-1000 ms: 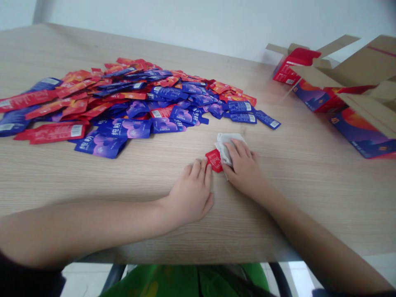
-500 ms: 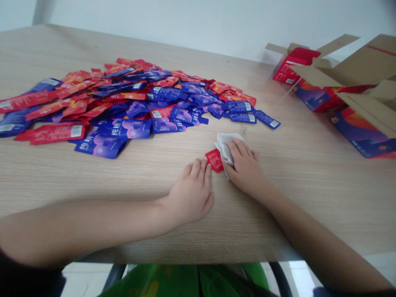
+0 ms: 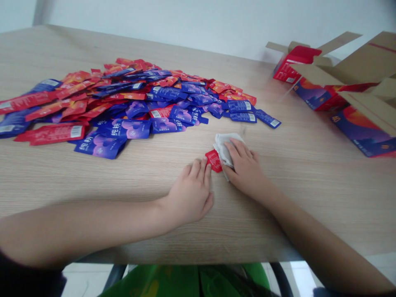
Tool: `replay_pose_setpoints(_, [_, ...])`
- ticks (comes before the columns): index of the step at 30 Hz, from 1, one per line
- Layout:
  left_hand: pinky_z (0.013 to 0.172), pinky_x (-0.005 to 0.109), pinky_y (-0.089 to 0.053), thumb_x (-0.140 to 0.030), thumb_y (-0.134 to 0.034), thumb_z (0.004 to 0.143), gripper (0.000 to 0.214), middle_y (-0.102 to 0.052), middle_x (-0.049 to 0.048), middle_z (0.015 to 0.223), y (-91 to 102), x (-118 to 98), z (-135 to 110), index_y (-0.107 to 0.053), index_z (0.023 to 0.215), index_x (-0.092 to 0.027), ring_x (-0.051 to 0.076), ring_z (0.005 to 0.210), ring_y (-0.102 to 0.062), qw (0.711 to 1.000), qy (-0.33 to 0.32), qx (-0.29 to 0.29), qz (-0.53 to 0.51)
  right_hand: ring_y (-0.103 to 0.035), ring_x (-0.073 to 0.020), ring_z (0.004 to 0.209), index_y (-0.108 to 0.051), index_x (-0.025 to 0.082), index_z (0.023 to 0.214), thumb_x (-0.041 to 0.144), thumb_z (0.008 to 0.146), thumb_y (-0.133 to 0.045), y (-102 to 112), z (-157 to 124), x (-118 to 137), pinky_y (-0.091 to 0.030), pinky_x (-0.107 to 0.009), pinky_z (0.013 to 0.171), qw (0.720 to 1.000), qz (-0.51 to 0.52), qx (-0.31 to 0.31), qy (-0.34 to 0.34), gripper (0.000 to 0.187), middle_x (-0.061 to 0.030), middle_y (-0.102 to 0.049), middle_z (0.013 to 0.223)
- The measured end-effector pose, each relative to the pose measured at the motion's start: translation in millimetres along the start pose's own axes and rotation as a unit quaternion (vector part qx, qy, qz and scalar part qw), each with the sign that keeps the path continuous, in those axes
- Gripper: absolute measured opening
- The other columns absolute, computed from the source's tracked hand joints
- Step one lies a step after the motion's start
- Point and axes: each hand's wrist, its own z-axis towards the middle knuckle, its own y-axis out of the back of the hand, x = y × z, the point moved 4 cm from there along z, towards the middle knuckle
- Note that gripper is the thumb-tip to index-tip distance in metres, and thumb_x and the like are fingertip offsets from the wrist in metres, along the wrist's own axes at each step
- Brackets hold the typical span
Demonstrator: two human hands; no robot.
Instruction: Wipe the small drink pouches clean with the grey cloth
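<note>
A small red sachet (image 3: pixel 214 160) lies on the wooden table (image 3: pixel 309 185) in front of me. My left hand (image 3: pixel 192 194) rests flat beside it, fingertips touching its left edge. My right hand (image 3: pixel 244 165) lies with fingers stretched out on a white cloth (image 3: pixel 222 144), pressing it onto the right end of the sachet. Neither hand grips anything.
A large heap of red and blue sachets (image 3: pixel 123 103) covers the left and middle of the table. Opened cardboard boxes (image 3: pixel 340 82) with red and blue printing lie at the far right. A green seat (image 3: pixel 185 282) shows below the table's front edge.
The right hand with the cloth has shifted very slightly to the left over the sachet. The left hand has stayed in place.
</note>
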Motion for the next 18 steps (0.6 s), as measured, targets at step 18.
replay_pose_setpoints(18, [0.101,0.050,-0.041,-0.037,-0.035,0.094,0.067,-0.043,0.0303,0.147,0.2,0.4,0.5,-0.040,0.144,0.008,0.043,0.133,-0.043,1.000,0.002,0.002,-0.002,-0.032,-0.0327,0.142,-0.038,0.012,0.146,0.040,0.094,-0.040,-1.9,-3.2,-0.4,-0.030,-0.056,0.107,0.999,-0.030,0.014,-0.011,0.059,-0.0198,-0.035,0.155])
